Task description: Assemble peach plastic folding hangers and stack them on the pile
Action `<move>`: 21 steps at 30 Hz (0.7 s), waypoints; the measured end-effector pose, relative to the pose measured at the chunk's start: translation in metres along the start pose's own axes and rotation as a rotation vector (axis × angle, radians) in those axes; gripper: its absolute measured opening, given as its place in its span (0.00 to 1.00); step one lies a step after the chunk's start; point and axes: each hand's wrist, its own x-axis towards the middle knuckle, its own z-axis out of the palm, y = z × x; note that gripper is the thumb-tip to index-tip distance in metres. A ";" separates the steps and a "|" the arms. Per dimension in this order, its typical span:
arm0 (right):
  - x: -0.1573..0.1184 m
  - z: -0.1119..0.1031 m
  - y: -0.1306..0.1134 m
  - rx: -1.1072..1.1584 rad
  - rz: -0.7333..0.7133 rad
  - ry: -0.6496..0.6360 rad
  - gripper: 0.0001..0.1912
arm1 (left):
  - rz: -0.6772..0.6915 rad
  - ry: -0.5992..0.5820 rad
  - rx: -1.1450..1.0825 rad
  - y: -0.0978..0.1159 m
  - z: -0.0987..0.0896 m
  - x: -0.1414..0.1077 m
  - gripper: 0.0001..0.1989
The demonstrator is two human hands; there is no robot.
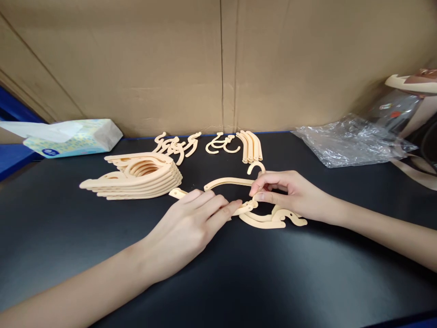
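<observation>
Over a cream plastic arm piece point(177, 193) my left hand point(194, 223) is closed, its fingers round the piece. My right hand point(290, 193) pinches a cream hook point(255, 167) whose curved top sticks up above the fingers. The hook's lower end meets the arm piece at a round joint point(251, 204), between the two hands. Behind them lies a long curved strip point(228, 181). More curved cream pieces point(264, 223) rest on the table just under and beside my right hand.
A stack of cream hangers point(146, 182) stands at the left. Farther back lie small pieces point(175, 146), loose hooks point(221, 145) and curved strips point(251, 146). A tissue pack point(78, 136) is back left, clear plastic bags point(355, 141) back right, on the black table point(218, 282).
</observation>
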 end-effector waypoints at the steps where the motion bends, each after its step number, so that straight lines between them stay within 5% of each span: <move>1: 0.000 0.001 0.000 -0.007 0.002 0.004 0.10 | 0.000 -0.003 0.007 0.000 0.000 0.000 0.16; 21: 0.001 0.007 0.000 -0.041 0.051 0.081 0.11 | 0.002 0.028 0.145 0.005 0.001 0.000 0.16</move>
